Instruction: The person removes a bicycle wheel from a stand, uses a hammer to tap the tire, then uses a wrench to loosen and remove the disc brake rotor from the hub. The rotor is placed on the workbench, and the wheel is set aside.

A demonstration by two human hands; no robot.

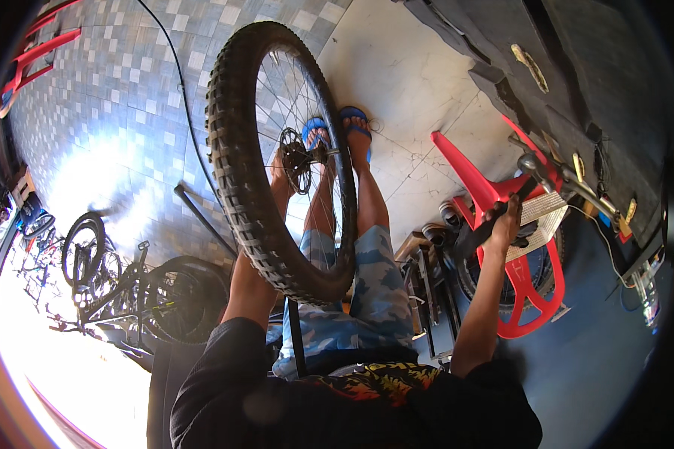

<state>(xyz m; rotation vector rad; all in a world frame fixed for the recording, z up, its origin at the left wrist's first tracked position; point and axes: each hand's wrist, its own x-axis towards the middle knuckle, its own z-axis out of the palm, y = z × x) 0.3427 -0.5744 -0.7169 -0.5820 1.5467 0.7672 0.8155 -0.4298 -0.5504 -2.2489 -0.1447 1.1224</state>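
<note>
A bicycle wheel [232,187] with a knobby black tyre, spokes and a disc rotor at its hub stands upright in front of me. My left forearm passes behind the tyre, and my left hand [279,176] is at the hub, holding the wheel. The rotor and spokes cover most of its fingers. On the right, my right hand [504,226] is closed round the black handle of a hammer [535,170]. Its metal head points away from me, above a red plastic chair [494,191].
A pale perforated panel [543,224] rests on the chair. Shoes [442,224] sit beside a dark metal frame [427,299]. Bicycles [150,299] stand at the left. A black hose [180,82] crosses the tiled floor near a dark bar [202,217].
</note>
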